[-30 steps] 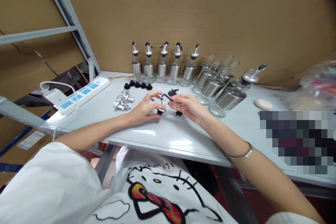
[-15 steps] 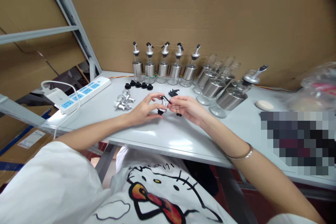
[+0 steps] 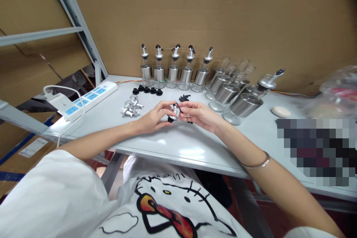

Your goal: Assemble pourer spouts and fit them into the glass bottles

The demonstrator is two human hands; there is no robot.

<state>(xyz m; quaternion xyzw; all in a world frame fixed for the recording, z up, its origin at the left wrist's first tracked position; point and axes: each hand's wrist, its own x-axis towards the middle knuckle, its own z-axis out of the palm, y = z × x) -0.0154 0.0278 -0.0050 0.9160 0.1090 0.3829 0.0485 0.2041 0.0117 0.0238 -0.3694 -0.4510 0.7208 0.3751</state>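
Between the fingertips of my left hand (image 3: 156, 117) sits a silver bottle pourer (image 3: 175, 116) with a black stopper at its base, held just above the table. My right hand (image 3: 198, 114) pinches a small black flap lever (image 3: 178, 108) at the pourer's tip; fingers partly cover where the two meet. Several black flap levers (image 3: 184, 98) lie behind my right hand, a few partly hidden by it. To the left of my left hand is a small heap of silver pourer spouts (image 3: 132, 107). Several black stoppers (image 3: 147, 90) stand behind them.
Along the cardboard wall (image 3: 178, 11) stand several glass bottles (image 3: 173, 76) with steel sleeves and pourers. Open-necked bottles (image 3: 227, 92) and one large bottle with a pourer (image 3: 245, 105) are at right. A power strip (image 3: 92, 98) lies left, a white oval object (image 3: 280, 111) right.
The black lever at the pourer's tip has changed its angle slightly in my right fingers. Both hands stay almost in place, and the other parts and bottles have not moved.
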